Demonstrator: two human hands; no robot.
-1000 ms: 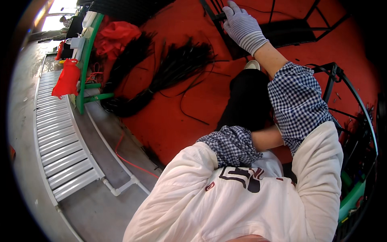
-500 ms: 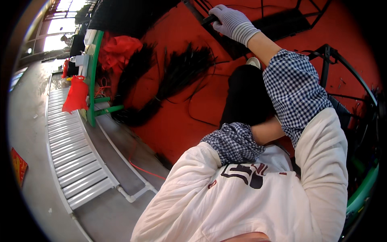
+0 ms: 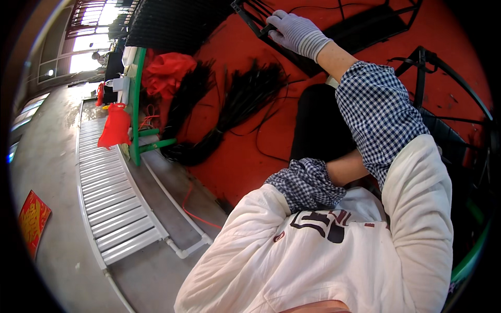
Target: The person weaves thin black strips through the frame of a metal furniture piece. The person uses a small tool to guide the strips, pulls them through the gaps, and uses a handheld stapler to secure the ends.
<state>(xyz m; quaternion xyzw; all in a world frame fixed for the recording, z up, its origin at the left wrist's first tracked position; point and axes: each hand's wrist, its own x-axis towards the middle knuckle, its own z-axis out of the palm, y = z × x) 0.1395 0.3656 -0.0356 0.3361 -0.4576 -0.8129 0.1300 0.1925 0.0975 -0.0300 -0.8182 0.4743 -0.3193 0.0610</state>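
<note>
My right hand point(image 3: 297, 32), in a grey-and-white striped glove, reaches to the top of the view. Its fingers close round a short dark bar-like piece point(image 3: 267, 30) at the corner of a black metal frame point(image 3: 249, 18). Whether that piece belongs to the frame I cannot tell. The left forearm point(image 3: 344, 166) passes beneath the right checkered sleeve point(image 3: 378, 104), which hides my left hand. Just left of my dark-trousered leg lie bundles of black strips point(image 3: 229, 104), one of them tied, on the red floor covering point(image 3: 235, 169).
A green-legged stand point(image 3: 138, 104) holds a red bag point(image 3: 115, 128) at left. Beside it runs a white slatted rack point(image 3: 122, 203) on the grey floor. Another black frame point(image 3: 417, 78) stands at right. Red crumpled material point(image 3: 167, 73) lies near the bundles; a red printed sheet point(image 3: 34, 221) is far left.
The view has shifted, so the rack, stand and bundles appear farther right and slightly lower. The right hand stays at the frame's corner, its grip much the same.
</note>
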